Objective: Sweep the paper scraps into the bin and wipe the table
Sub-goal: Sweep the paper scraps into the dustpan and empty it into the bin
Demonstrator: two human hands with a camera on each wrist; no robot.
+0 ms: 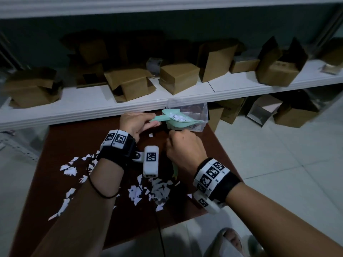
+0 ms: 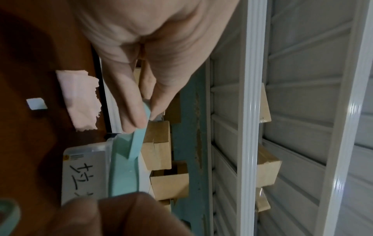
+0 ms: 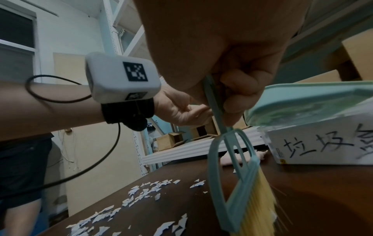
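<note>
My left hand [image 1: 146,123] pinches the handle of a mint-green dustpan [image 1: 176,122], tilted over the clear plastic bin [image 1: 196,110] at the table's far edge. White scraps [image 1: 178,117] lie in the pan at the bin's mouth. In the left wrist view my fingers [image 2: 131,115] hold the dustpan's [image 2: 123,172] handle beside the labelled bin [image 2: 84,172]. My right hand [image 1: 182,147] grips a green hand brush [image 3: 234,175] with its yellow bristles hanging down just above the table. Many paper scraps [image 1: 159,190] are strewn over the dark brown table [image 1: 133,225].
A pink cloth [image 2: 80,102] lies on the table near the bin, with a single scrap [image 2: 36,103] beside it. A white shelf [image 1: 92,102] with several cardboard boxes runs behind the table. White tiled floor [image 1: 278,154] lies to the right. A black cable [image 1: 159,234] trails across the table's near edge.
</note>
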